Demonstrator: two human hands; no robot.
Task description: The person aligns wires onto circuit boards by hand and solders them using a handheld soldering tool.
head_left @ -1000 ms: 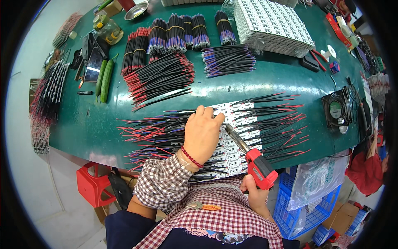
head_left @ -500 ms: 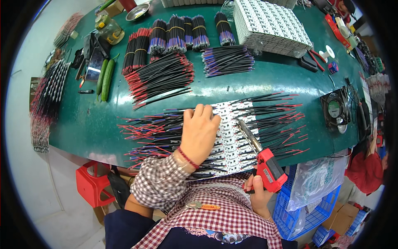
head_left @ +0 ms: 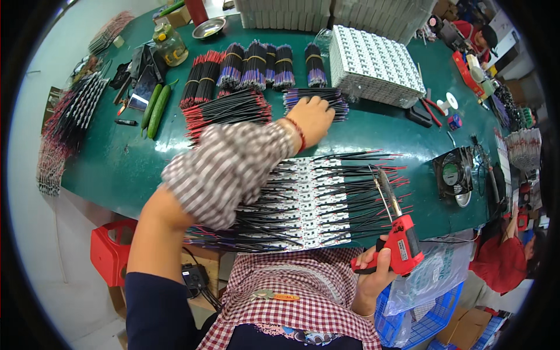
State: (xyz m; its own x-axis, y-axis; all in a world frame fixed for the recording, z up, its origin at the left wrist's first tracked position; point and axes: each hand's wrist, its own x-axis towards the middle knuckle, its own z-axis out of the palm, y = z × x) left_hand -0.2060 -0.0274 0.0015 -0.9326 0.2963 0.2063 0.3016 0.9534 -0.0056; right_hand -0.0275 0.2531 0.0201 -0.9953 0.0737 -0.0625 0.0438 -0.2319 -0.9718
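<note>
My left hand [head_left: 313,121] reaches across to a loose pile of black wires with purple ends [head_left: 296,100]. Its fingers are curled down onto the wires, and the fingertips are hidden. In my right hand [head_left: 374,274] is a red-and-black soldering gun [head_left: 403,245]; its metal tip points up and away, above the right-hand wires. Before me lies a white panel of small circuit boards [head_left: 317,201], black wires sticking out on both sides. My left sleeve covers part of the wires on the left.
Beyond the panel lie red-ended black wires [head_left: 233,111], tied wire bundles [head_left: 255,64] and a stack of white board panels [head_left: 376,64]. Cucumbers [head_left: 156,114] are at the left. A small fan [head_left: 454,171] stands at the right, above a blue crate [head_left: 429,315] beside the table.
My left hand has left the panel and moved up to the purple-ended wire pile. The soldering gun has shifted right, its tip away from the boards. The view has shifted slightly.
</note>
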